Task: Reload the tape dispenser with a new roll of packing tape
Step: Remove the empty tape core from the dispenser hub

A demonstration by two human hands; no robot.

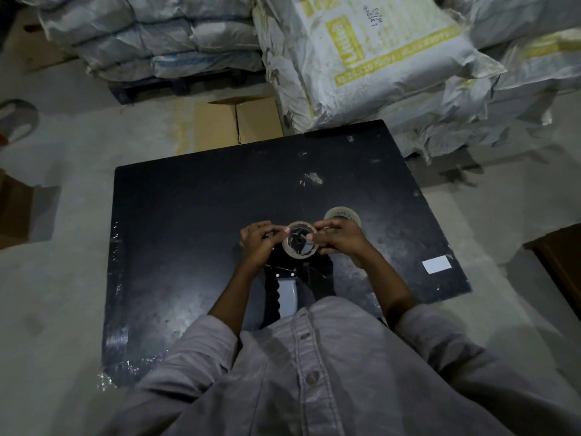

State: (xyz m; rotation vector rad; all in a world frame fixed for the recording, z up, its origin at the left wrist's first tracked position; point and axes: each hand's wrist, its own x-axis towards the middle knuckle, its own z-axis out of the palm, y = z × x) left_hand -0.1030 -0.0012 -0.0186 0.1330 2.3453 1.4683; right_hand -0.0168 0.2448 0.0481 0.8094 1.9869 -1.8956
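Grey button-front shirt (314,372), sleeves (201,341) rolled up

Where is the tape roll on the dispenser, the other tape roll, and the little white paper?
Tape roll on the dispenser (299,243): head view, on its pale ring.
Other tape roll (341,214): head view, on its top rim, behind the right hand.
White paper (436,265): head view, on its middle, on the table.

The light is dim. A black worktop (195,199) with scratches stands on a grey concrete floor (63,146). Behind it, grey woven sacks (151,36) lie stacked on a dark pallet (141,86). A brown cardboard box (248,121) sits between the worktop and the sacks.
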